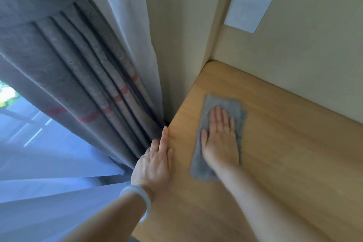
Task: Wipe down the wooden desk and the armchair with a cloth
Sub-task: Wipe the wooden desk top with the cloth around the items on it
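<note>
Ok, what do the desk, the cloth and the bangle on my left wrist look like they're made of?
Desk: light wood or wood veneer, smooth low-sheen finish, with fine straight grain lines.
Cloth: soft grey fabric, possibly microfibre; matte, slightly fuzzy.
Bangle: pale, smooth, glossy, faintly translucent; perhaps jade or glass, unclear.

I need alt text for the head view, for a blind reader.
A person's right hand presses a folded grey cloth flat on a light wooden desk. The left hand rests at the desk's left edge beside a grey pleated curtain.
</note>
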